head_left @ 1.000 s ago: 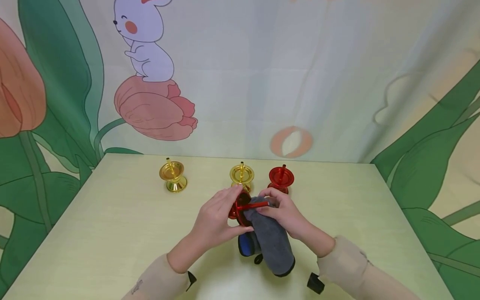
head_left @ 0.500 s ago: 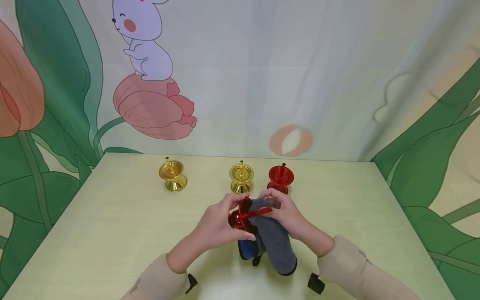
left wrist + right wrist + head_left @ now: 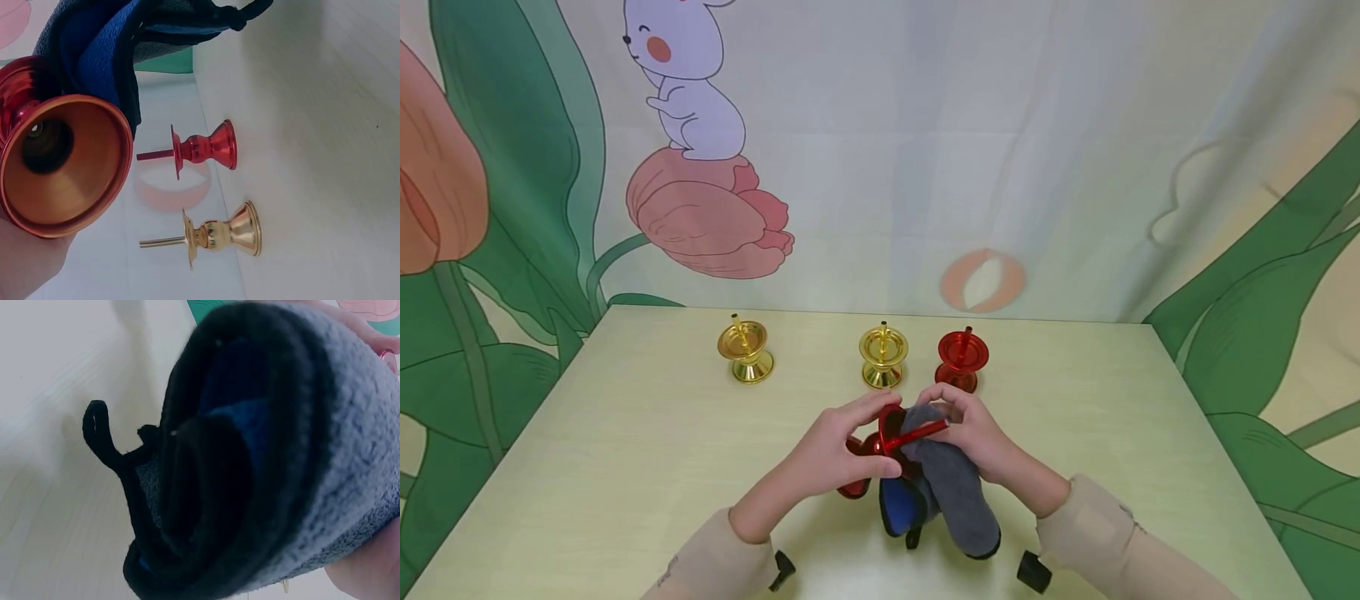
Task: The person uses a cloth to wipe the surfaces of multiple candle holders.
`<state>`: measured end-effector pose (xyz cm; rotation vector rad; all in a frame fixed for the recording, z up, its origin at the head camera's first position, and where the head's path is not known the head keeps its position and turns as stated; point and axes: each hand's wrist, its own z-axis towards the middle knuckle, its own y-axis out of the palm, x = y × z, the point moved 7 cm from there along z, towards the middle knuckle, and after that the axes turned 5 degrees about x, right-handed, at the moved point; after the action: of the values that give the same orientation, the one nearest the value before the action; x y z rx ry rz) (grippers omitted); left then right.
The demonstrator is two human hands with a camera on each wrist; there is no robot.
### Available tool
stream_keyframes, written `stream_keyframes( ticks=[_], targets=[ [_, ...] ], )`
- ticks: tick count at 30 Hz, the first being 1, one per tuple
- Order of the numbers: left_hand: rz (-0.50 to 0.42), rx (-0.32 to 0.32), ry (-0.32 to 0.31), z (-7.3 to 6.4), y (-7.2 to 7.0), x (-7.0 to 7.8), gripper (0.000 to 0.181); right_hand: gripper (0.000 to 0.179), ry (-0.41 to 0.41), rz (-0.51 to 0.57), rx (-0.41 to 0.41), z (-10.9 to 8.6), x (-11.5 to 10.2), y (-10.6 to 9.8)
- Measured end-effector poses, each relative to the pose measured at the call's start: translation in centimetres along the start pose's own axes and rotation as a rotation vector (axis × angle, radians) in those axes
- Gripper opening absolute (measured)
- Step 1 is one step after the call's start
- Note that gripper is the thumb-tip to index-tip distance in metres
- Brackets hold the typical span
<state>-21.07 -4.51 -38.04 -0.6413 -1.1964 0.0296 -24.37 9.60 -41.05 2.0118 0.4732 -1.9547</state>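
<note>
My left hand (image 3: 827, 446) grips a red metal candle holder (image 3: 889, 442), thumb and fingers about its dish. It is tipped sideways, its spike pointing right and its hollow base (image 3: 94, 169) facing the left wrist camera. My right hand (image 3: 973, 433) holds a folded cloth (image 3: 958, 496), grey outside and blue inside with black edging, against the dish beside the spike. The cloth's loose end hangs below both hands, and a black loop (image 3: 100, 428) sticks out from its edge. Part of the right fingers is hidden behind the cloth.
Along the back of the table (image 3: 625, 433) stand a gold candle holder (image 3: 748, 354) at the left, another gold candle holder (image 3: 883, 354) in the middle, and a red candle holder (image 3: 961, 358) beside it. A printed curtain (image 3: 865, 167) hangs behind.
The held candle holder has come lower and turned, so its base now shows beneath the left hand. The cloth has shifted slightly down with it. The standing candle holders stay put.
</note>
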Motion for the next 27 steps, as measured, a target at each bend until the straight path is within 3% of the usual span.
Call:
stream_keyframes(
  ticks=[4, 7, 10, 13, 17, 22, 27],
  targets=[
    [-0.056, 0.018, -0.031, 0.1, 0.1, -0.7, 0.072, 0.021, -0.004, 0.015, 0.003, 0.0, -0.2, -0.2],
    [-0.074, 0.123, -0.045, 0.0, -0.4, 0.0, 0.076, 0.02, -0.001, 0.023, 0.025, 0.2, -0.2, -0.4],
    [-0.081, 0.25, 0.003, -0.2, -0.7, 0.1, 0.071, 0.021, 0.002, 0.009, 0.078, 0.3, -0.3, -0.8],
    [0.005, 0.331, 0.139, -0.5, -0.5, -0.1, 0.062, 0.025, 0.007, -0.012, 0.138, 0.4, -0.3, -1.3],
    [0.194, 0.37, 0.278, -0.8, 0.0, 0.2, 0.06, 0.028, 0.016, -0.028, 0.167, 0.3, -0.2, -1.5],
    [0.358, 0.402, 0.343, -0.7, 0.5, 0.5, 0.078, 0.026, 0.011, -0.001, 0.172, 0.2, -0.4, -1.4],
    [0.412, 0.474, 0.361, -0.6, 0.5, 0.8, 0.085, 0.028, -0.006, -0.033, 0.194, 0.0, -0.9, -1.3]
  ],
)
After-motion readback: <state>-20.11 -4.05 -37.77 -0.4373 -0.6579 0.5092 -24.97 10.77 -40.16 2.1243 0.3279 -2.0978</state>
